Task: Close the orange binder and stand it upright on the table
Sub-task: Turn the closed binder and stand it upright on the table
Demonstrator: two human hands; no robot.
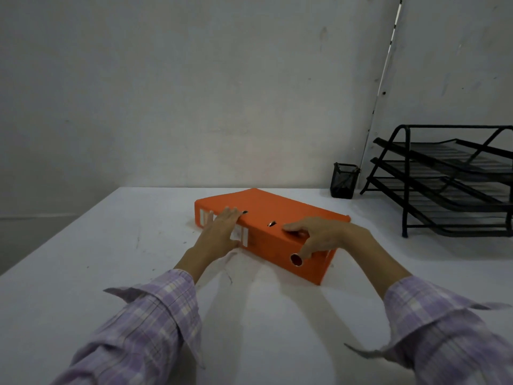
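Note:
The orange binder [280, 211] lies flat and closed on the white table [83, 259], its spine with a white label and a round finger hole facing me. My left hand [220, 232] rests flat against the spine over the label, fingers reaching the top edge. My right hand [319, 236] grips the near right end of the spine, fingers on the top cover and thumb beside the finger hole.
A black mesh pen cup [343, 180] stands at the back of the table by the wall. A black three-tier wire paper tray [449, 179] fills the back right. The table's left edge runs diagonally at the left.

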